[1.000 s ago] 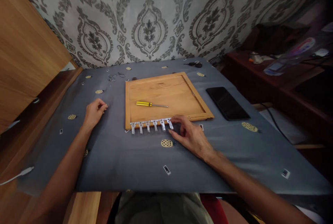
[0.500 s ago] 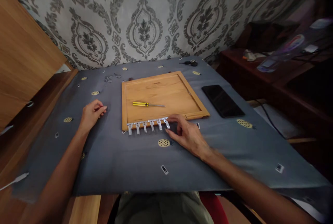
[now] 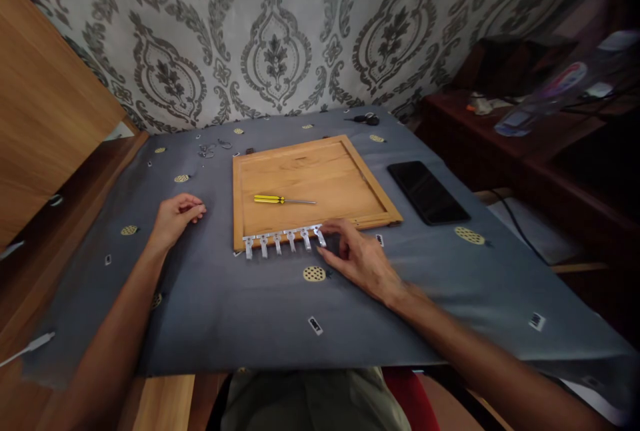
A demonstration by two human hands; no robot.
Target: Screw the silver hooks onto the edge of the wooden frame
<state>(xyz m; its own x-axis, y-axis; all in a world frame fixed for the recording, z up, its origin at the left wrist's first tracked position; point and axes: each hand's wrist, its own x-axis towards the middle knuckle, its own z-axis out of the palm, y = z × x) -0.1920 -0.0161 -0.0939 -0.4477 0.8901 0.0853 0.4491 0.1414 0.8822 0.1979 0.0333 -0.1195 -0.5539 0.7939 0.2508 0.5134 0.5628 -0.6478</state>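
In the head view, we find the work laid out on a grey cloth printed with yellow pineapples (image 3: pixel 225 324), which covers the table. On it lies a flat, framed panel of honey-coloured wood (image 3: pixel 305 174). Along the panel's near edge, toward its left part, we record a silver metal rail with six hooks (image 3: pixel 283 234), the hooks extending past the edge toward the person. The right hand (image 3: pixel 363 259) is at the rail's right end, its thumb and index finger set a narrow gap apart about the last hook; whether they press on it, we cannot tell. The left hand (image 3: pixel 173 219) is over the cloth to the left of the panel and apart from it, its fingers curled and the thumb drawn in against them; we cannot determine whether anything small is held there. A slim screwdriver with a yellow-and-black handle (image 3: pixel 270 199) lies on the panel, its shaft pointing right. We note a black rectangular phone (image 3: pixel 429 192) just beside the panel's right side, small grey metal pieces (image 3: pixel 207 149) beyond the left hand, and a small black object with a ring (image 3: pixel 370 120) near the cloth's far edge.
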